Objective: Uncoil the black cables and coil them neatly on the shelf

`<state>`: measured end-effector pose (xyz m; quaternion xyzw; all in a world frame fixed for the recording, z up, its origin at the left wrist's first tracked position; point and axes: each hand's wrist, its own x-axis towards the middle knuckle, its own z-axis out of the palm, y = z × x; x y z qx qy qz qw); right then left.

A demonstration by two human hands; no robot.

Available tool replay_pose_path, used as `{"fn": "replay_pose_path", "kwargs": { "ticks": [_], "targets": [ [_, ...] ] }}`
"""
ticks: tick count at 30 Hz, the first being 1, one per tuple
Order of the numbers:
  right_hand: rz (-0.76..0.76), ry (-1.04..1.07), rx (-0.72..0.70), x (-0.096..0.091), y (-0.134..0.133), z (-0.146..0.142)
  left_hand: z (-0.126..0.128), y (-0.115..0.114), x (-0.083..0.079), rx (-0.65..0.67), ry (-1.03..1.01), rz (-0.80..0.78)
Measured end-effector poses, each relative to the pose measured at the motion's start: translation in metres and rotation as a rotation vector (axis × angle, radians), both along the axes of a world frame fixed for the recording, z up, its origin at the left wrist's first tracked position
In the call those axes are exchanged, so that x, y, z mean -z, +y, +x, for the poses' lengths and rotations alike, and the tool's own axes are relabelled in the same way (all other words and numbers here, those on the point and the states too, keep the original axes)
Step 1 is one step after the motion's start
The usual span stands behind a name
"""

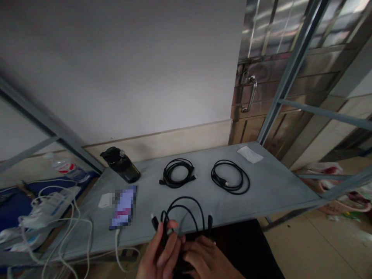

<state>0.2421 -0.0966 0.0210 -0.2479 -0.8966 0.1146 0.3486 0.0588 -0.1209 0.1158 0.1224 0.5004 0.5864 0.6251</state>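
Observation:
My left hand (160, 251) and my right hand (202, 259) are together at the front edge of a grey metal shelf (261, 182). Both grip a black cable (183, 203), which rises from them in a loop, with a connector end (155, 222) and another (209, 224) sticking up on either side. Farther back on the shelf lie a coiled black cable (176, 173) and a second coiled black cable (229, 177). Neither hand touches these coils.
A black bottle (120, 166) lies on the shelf's left side near a phone (123, 207) with a blurred screen, and a white cable (117, 242) hangs from the phone. A paper slip (250, 154) sits at the back right. Steel shelf uprights and a metal door (270, 69) stand beyond.

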Motion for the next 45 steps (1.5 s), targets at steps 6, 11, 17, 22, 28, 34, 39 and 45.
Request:
{"fn": "replay_pose_path", "kwargs": {
  "ticks": [6,11,17,22,28,34,39,45],
  "targets": [
    [0.029,-0.132,0.061,-0.009,0.042,0.024,0.001,0.063,0.0,0.097,-0.356,0.034],
    [0.01,-0.162,0.02,0.009,0.065,0.01,0.0,0.091,-0.001,0.116,-0.532,0.061],
    [0.025,-0.155,0.073,0.003,0.066,-0.011,-0.012,0.094,0.005,0.102,-0.609,0.191],
    [0.113,-0.23,0.038,-0.011,0.078,0.006,-0.024,0.094,0.022,0.165,-0.468,0.175],
    [0.079,-0.306,0.061,-0.012,0.1,0.041,-0.023,0.104,0.047,0.193,0.228,0.148],
    [-0.058,-0.189,0.189,-0.009,0.117,0.071,-0.037,0.119,0.067,0.048,1.062,0.271],
    [-0.087,-0.109,0.488,0.011,0.142,0.131,-0.037,0.113,0.079,-0.063,1.27,0.381],
    [-0.07,-0.06,0.686,0.034,0.159,0.166,-0.035,0.107,0.09,-0.124,1.53,0.517]
  ]
}}
